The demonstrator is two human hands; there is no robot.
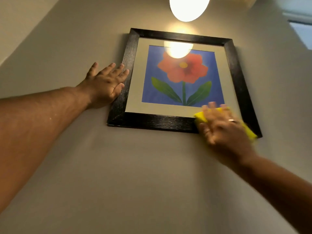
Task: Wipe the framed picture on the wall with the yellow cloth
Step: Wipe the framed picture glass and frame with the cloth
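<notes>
A framed picture (152,121) hangs on the beige wall: black wooden frame, pale mat, a red flower with green leaves on blue. My left hand (104,85) lies flat with fingers spread against the frame's left side, thumb on the frame edge. My right hand (221,125) presses a yellow cloth (200,116) onto the frame's bottom right corner; it is blurred. The cloth shows on both sides of the hand, its other end (249,132) at the corner. Most of the cloth is hidden under the palm.
A lit round lamp (189,7) hangs above the picture and glares on the glass. The wall (135,174) below and left of the frame is bare. A window or vent (302,32) shows at the upper right.
</notes>
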